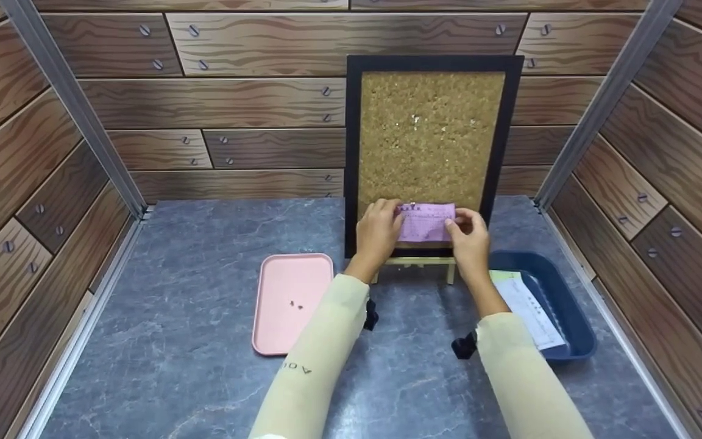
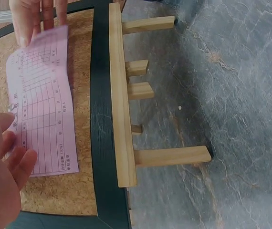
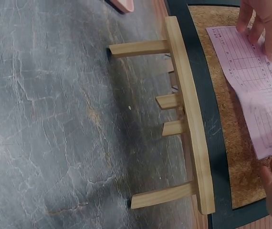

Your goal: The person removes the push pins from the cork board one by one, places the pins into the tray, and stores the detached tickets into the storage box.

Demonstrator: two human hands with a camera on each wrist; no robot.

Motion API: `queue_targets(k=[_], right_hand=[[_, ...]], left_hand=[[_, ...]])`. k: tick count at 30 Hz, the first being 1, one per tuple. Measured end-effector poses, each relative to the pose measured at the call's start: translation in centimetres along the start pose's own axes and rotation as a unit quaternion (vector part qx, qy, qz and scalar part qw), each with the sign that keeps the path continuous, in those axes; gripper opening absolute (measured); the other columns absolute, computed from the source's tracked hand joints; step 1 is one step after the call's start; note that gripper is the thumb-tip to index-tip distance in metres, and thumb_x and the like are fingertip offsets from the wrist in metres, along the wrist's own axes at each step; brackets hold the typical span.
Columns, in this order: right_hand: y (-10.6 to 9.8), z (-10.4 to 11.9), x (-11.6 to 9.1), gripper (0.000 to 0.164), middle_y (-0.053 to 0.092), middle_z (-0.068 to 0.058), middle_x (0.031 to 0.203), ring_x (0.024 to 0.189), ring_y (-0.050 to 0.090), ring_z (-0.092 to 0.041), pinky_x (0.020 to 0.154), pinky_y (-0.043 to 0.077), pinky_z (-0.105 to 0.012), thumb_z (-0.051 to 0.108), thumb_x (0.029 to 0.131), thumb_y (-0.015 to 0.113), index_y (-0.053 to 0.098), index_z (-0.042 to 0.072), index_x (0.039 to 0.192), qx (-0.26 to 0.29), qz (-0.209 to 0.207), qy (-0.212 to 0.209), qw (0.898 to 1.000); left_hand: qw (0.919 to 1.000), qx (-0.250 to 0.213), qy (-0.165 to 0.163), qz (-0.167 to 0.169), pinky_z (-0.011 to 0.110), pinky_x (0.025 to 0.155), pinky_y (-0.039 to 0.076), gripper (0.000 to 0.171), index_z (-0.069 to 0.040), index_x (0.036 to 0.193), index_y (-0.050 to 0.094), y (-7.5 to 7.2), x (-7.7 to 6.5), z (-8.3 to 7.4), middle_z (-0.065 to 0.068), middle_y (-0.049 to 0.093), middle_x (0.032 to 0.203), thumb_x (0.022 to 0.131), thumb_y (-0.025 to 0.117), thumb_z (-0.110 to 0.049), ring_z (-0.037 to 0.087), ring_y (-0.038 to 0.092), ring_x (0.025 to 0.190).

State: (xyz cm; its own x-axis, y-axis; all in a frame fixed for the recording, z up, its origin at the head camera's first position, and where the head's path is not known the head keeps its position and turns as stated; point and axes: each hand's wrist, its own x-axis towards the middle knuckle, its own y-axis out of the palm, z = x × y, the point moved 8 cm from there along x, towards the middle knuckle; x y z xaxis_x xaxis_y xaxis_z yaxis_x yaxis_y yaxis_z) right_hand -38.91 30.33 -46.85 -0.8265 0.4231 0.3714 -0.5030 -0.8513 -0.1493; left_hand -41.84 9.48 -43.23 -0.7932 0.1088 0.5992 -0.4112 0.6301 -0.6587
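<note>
A pink printed form slip (image 1: 427, 223) lies against the lower part of a black-framed cork board (image 1: 430, 146). My left hand (image 1: 379, 228) holds the slip near its upper left corner, its fingers over the paper. At the right edge my right hand (image 1: 470, 238) pinches the slip, thumb in front. Lines of a printed table show on the slip (image 2: 45, 105) in the left wrist view; it bends slightly off the cork in the right wrist view. A small shiny spot, perhaps a pin, sits at its top edge.
The board stands on a wooden easel (image 2: 121, 95) with short legs. To the left lies a pink tray (image 1: 284, 274) with a few tiny dark pieces (image 1: 296, 305). On the right, a dark blue bin (image 1: 576, 317) holds white and green paper slips (image 1: 531, 314). Wood-patterned walls enclose the table.
</note>
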Motion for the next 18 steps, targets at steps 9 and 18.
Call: queue_targets(k=[9, 18], right_hand=[[-0.1, 1.7, -0.7, 0.037, 0.058, -0.025, 0.113, 0.086, 0.056, -0.017, 0.074, 0.045, -0.015, -0.005, 0.092, 0.065, 0.053, -0.009, 0.127, 0.052, 0.009, -0.019, 0.998], [0.2, 2.5, -1.3, 0.03, 0.063, -0.027, 0.118, 0.096, 0.061, -0.022, 0.079, 0.046, -0.015, -0.005, 0.094, 0.062, 0.061, -0.008, 0.124, 0.02, 0.026, -0.037, 0.999]], left_hand=[[0.9998, -0.016, -0.001, 0.013, 0.035, 0.08, 0.056, 0.019, -0.015, 0.111, 0.073, 0.5, 0.5, -0.9, 0.0, 0.07, 0.103, 0.095, 0.069, -0.025, 0.018, 0.067, 0.098], [0.9999, 0.012, 0.003, 0.006, 0.038, 0.078, 0.057, 0.015, -0.016, 0.107, 0.074, 0.8, 0.9, -1.8, 0.001, 0.069, 0.1, 0.095, 0.069, -0.024, 0.021, 0.067, 0.098]])
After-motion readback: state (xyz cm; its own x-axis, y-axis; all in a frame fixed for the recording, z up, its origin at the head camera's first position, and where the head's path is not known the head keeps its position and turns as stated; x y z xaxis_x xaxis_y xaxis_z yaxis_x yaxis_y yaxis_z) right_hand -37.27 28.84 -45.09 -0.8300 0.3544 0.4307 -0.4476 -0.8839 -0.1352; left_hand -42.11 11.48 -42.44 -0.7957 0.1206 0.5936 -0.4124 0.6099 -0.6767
